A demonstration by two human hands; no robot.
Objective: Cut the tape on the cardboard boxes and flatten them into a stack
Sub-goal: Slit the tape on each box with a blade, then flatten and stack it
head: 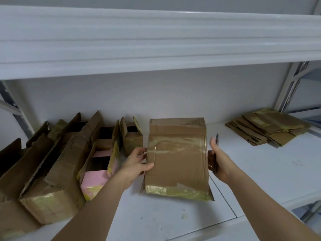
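White shelf. Open boxes left of the taped box, flattened stack far right of it. Left hand grips box's left edge; right hand at its right edge, grip clenched on knife.

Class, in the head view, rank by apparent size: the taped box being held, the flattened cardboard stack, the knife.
1. taped box, though nearness to the camera inflates it.
2. flattened cardboard stack.
3. knife, mostly hidden in the right hand.
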